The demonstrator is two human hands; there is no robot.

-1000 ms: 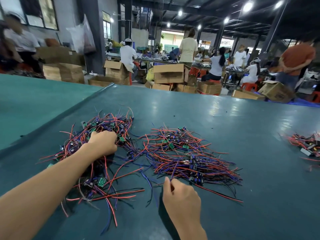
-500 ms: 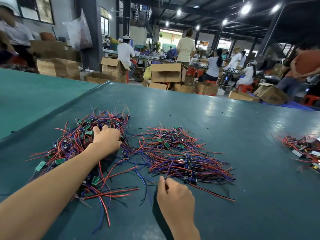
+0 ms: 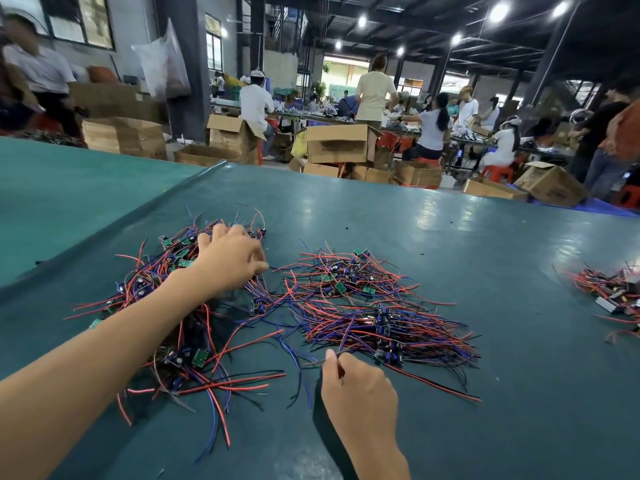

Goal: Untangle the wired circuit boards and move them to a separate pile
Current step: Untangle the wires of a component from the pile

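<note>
1. Tangled pile lies near-left on the tabletop. Red, blue and black wires are knotted every way, with small green circuit boards poking out.
2. Left hand sits on the far part of that pile, grip curled down into the wires and holding a clump. It probably anchors the heap so one lead can slide out.
3. Right hand is near-centre, grip pinching a thin dark wire between thumb and forefinger. Likely the pulling side; can't tell which board it leads to.
4. Second pile is right of the tangle, just beyond the right hand. Its wires lie more combed, mostly one direction, with dark components clustered, so it looks like the sorted pile. A few strands bridge both piles, so not fully separated yet.
5. Third bundle sits at the far right edge, well apart. Similar wires plus pale parts; role unclear.
</note>
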